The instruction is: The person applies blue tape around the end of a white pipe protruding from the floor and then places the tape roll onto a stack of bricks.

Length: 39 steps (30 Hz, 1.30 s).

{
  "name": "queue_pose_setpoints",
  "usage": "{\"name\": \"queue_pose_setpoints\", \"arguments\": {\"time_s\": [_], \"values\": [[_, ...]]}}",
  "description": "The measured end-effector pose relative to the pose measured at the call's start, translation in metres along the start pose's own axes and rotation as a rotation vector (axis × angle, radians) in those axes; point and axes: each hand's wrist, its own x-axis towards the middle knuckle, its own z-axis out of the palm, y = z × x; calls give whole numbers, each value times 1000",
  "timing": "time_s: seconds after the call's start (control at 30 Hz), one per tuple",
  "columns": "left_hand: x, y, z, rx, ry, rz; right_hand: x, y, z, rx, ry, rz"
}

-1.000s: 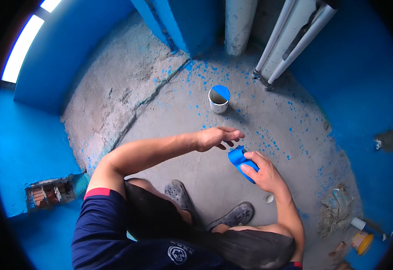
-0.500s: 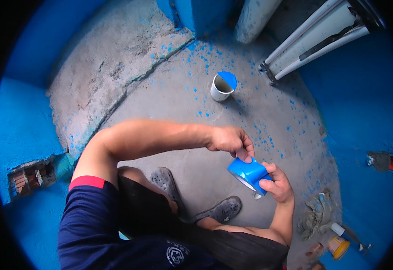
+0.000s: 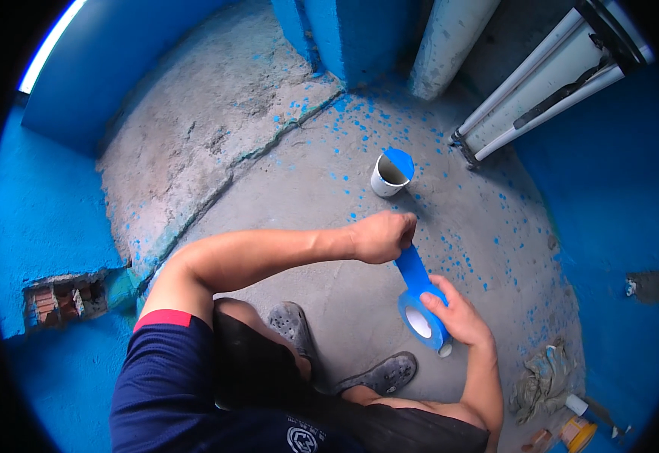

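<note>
Blue adhesive-tape roll (image 3: 435, 331) is clasped in the right hand (image 3: 458, 311) above the concrete floor (image 3: 314, 200), well inside the floor's right edge, seemingly as an anchor; its drawn-out strip (image 3: 413, 269) is pinched by the left hand (image 3: 385, 235), apparently for tension.

Light reaches you from the overexposed window strip (image 3: 50, 47) at the upper left. Your floor (image 3: 299, 192) view is moderately bright; a soft shadow lies to the lower right of the white cup (image 3: 385, 183). Note dimness beside the grey pipe (image 3: 450, 49). Fisheye distortion bows the walls (image 3: 624, 181) toward a black rim.
</note>
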Motion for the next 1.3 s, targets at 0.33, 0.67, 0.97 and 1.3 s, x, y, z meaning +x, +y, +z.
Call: {"name": "queue_pose_setpoints", "arguments": {"time_s": [0.33, 0.67, 0.97, 1.3], "values": [[27, -36, -83, 126, 443, -119, 94, -83, -35, -264, 70, 4], [46, -80, -108, -329, 326, -216, 161, -82, -36, -362, 70, 110], [50, -104, -112, -476, 304, -223, 169, -89, -33, -229, 43, 110], [55, -121, -109, -541, 264, -184, 181, -85, -31, -315, 89, 71]]}}
